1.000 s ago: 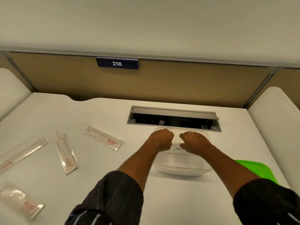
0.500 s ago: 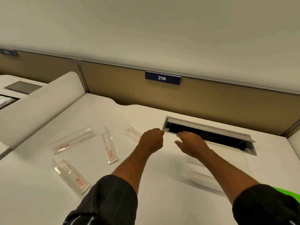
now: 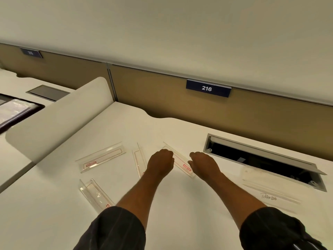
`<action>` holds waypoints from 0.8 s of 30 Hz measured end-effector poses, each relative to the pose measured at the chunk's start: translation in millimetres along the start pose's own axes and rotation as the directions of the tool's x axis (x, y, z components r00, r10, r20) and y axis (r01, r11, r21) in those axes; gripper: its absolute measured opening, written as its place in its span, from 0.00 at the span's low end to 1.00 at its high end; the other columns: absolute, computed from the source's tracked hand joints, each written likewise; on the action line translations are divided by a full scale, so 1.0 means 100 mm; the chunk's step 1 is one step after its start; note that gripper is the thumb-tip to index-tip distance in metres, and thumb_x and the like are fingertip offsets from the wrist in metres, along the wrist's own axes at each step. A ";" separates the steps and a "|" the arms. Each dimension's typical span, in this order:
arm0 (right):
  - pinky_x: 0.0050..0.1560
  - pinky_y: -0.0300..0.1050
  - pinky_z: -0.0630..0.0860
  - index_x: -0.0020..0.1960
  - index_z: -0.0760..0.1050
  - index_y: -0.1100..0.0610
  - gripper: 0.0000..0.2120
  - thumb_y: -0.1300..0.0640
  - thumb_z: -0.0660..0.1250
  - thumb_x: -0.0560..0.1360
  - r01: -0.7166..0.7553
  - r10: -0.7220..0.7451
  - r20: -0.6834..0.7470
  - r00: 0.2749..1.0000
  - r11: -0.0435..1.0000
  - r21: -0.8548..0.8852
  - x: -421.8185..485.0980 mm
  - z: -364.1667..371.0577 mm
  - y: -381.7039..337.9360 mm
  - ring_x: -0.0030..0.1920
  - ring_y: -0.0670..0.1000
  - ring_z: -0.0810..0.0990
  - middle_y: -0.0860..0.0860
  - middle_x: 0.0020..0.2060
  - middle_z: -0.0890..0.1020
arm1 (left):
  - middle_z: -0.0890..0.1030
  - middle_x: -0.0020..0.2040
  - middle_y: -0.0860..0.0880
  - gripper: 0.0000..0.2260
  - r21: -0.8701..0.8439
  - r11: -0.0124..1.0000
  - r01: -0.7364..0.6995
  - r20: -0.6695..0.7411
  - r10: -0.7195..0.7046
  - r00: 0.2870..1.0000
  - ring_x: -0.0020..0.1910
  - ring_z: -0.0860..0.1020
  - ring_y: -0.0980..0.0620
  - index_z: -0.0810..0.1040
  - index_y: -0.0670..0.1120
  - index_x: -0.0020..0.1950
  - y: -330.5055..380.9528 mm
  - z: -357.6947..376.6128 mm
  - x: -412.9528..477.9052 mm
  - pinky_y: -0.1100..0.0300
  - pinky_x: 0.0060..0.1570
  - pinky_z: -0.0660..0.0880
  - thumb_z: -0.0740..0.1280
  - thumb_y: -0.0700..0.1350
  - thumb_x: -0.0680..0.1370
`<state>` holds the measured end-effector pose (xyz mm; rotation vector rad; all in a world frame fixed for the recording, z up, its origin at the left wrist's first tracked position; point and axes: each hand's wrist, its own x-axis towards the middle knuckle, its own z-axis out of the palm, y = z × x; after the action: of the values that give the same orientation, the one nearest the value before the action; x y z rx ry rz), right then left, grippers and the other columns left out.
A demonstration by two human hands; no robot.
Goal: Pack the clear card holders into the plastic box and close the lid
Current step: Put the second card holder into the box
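Several clear card holders with red print lie on the white desk. One card holder lies between my hands. My left hand hovers over its far end with fingers curled; whether it grips is unclear. My right hand is by its near, labelled end, fingers bent down and holding nothing. A second holder is partly hidden by my left hand, a third holder lies further left, and another holder lies near my left sleeve. The clear plastic box, marked with handwriting, stands at the right.
An open cable hatch is sunk into the desk behind the box. A tan partition with a blue sign 216 closes off the back. A white side divider borders the desk at the left, with a neighbouring desk beyond.
Both hands left the plastic box and moved left to the nearest card holder. My view swung left, so the box now sits at the right and the green lid is out of sight.
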<state>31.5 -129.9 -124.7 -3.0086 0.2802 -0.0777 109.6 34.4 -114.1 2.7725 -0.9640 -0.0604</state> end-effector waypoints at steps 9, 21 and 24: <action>0.43 0.48 0.75 0.52 0.74 0.58 0.10 0.51 0.61 0.78 0.001 0.007 0.085 0.996 0.995 -0.097 0.35 0.28 -0.12 0.47 0.57 0.81 0.55 0.47 0.81 | 0.81 0.56 0.44 0.14 -0.071 0.997 0.008 0.028 -0.006 1.000 0.55 0.78 0.44 0.77 0.44 0.60 -0.13 0.28 0.21 0.52 0.53 0.75 0.58 0.48 0.80; 0.38 0.44 0.70 0.50 0.74 0.59 0.04 0.60 0.62 0.77 -0.234 0.233 0.029 0.972 0.970 0.058 0.50 0.37 -0.17 0.45 0.56 0.81 0.56 0.47 0.81 | 0.82 0.41 0.43 0.15 -0.163 0.986 0.035 0.091 -0.020 0.996 0.39 0.80 0.46 0.80 0.42 0.43 0.00 0.43 0.26 0.57 0.40 0.76 0.60 0.51 0.79; 0.38 0.44 0.77 0.48 0.75 0.61 0.08 0.58 0.61 0.78 -0.380 0.419 -0.083 0.904 0.877 0.295 0.51 0.25 -0.14 0.43 0.56 0.82 0.57 0.45 0.82 | 0.84 0.46 0.43 0.16 -0.217 0.976 0.027 0.148 0.005 0.989 0.42 0.82 0.44 0.81 0.41 0.50 0.18 0.44 0.24 0.57 0.41 0.77 0.63 0.53 0.78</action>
<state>85.3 -122.7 -145.6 -2.6120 0.8296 -0.2725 112.9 -1.9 -152.6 2.5991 -0.9146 -0.3562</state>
